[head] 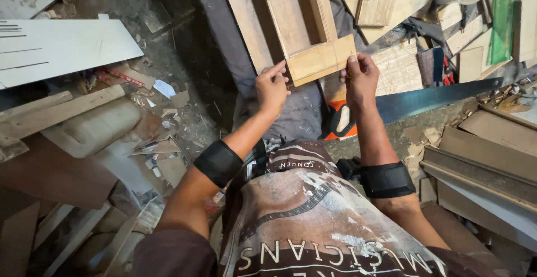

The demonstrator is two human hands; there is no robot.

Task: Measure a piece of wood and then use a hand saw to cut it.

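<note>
Pale wooden frame (291,14), a long rectangle of glued slats w/ a flat end block (320,60), lies in front of us across the grey bench edge (224,25), its near end raised to chest height. Our left hand (272,90) pinches the block's left corner, fingers half curled, thumb on top. Our right hand (359,80) grips the right corner, fingers closed round the edge. We judge it light, stiff, dry, not slippery, but the joints prob. weak under twisting, so the block's two corners look the best hold. Orange-handled hand saw (403,106) rests just below, under the right wrist. Offcuts (377,0) lie beyond.
</note>
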